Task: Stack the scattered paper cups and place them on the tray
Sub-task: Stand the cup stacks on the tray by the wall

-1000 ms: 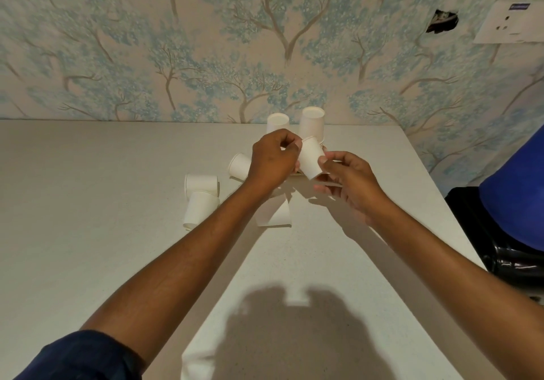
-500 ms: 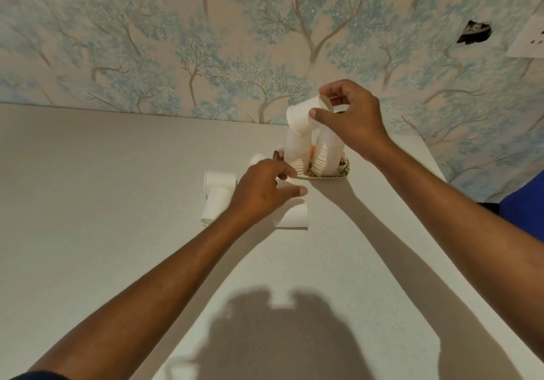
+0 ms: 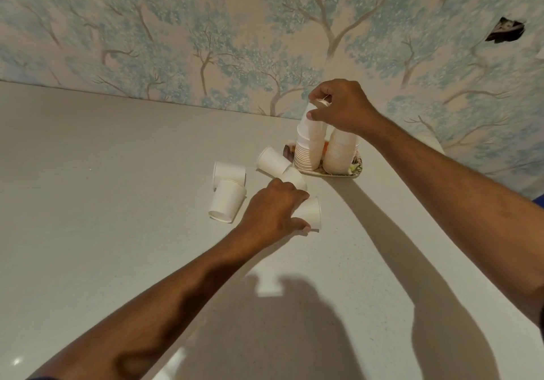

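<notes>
Two upside-down stacks of white paper cups stand on a small patterned tray (image 3: 354, 173) near the wall: a left stack (image 3: 309, 149) and a right stack (image 3: 341, 152). My right hand (image 3: 338, 108) pinches the top cup (image 3: 313, 120) sitting on the left stack. My left hand (image 3: 273, 211) grips a cup (image 3: 310, 213) lying on its side on the table. Several more cups lie on their sides: two at the left (image 3: 228, 200) (image 3: 229, 172), two just left of the tray (image 3: 272, 161) (image 3: 294, 177).
The pale table (image 3: 117, 203) runs back to a wall with blue tree-patterned wallpaper (image 3: 206, 40). The table's right edge lies beyond my right forearm. My shadow falls on the near part of the table.
My right hand has brought its cup down onto the left stack on the tray. My left hand has closed round the lying cup in front of the tray.
</notes>
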